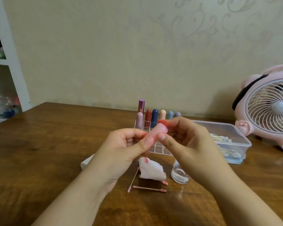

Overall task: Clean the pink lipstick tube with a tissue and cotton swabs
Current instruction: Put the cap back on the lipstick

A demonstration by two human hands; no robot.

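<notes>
Both hands hold the pink lipstick tube [155, 132] above the table's middle. My left hand [126, 147] grips its lower end, thumb along the side. My right hand [185, 141] pinches the upper end, where a red-pink part [162, 122] shows under the fingertips. Below them on the table lies a crumpled white tissue [151, 171] with pink smears. Beside it lie used cotton swabs [149, 189] with pink-stained tips.
A clear organiser [153, 126] with several lipsticks stands behind the hands. A clear plastic box [227, 141] of cotton swabs sits right of it, a pink desk fan [268, 111] farther right. A small glass jar [180, 174] stands under my right wrist. A white object [87, 162] lies behind my left wrist.
</notes>
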